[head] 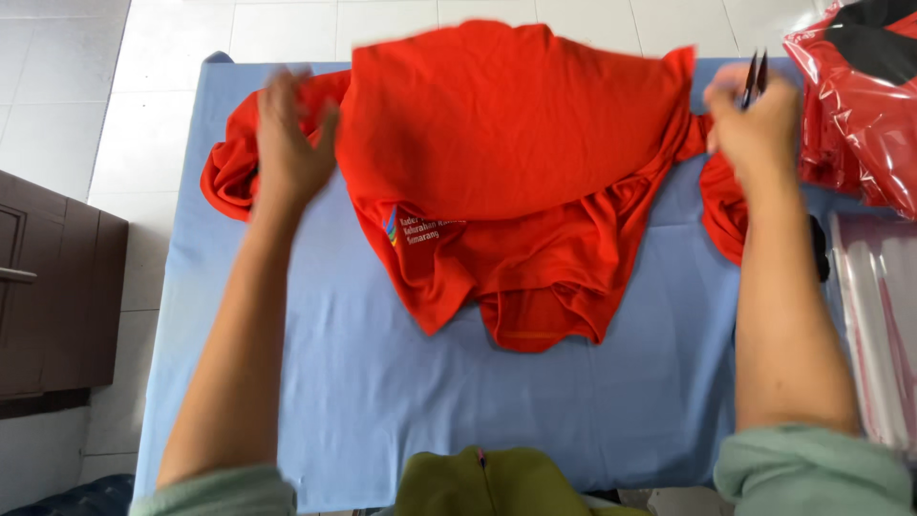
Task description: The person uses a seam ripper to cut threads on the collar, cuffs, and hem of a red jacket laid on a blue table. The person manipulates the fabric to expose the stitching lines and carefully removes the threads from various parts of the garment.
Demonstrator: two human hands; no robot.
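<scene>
1. T-shirt (506,162): bright orange-red all over, plain; small multicolour mark with white lettering low on its left part.
2. Bench (382,382) cover: flat light blue, no pattern.
3. Floor (172,57): white tiles, thin grey grout lines.
4. Cabinet (57,287) on the left: dark brown wood.
5. Plastic bag (860,105) at top right: glossy red, black contents showing through.
6. Clear bags (879,325) at right edge: see-through, whitish with a pink-red stripe.
7. Thin tool (755,81) in the right hand (759,124): black.
8. Sleeves (812,473): pale mint green.
9. Garment (487,483) at the bottom centre: olive green.
</scene>
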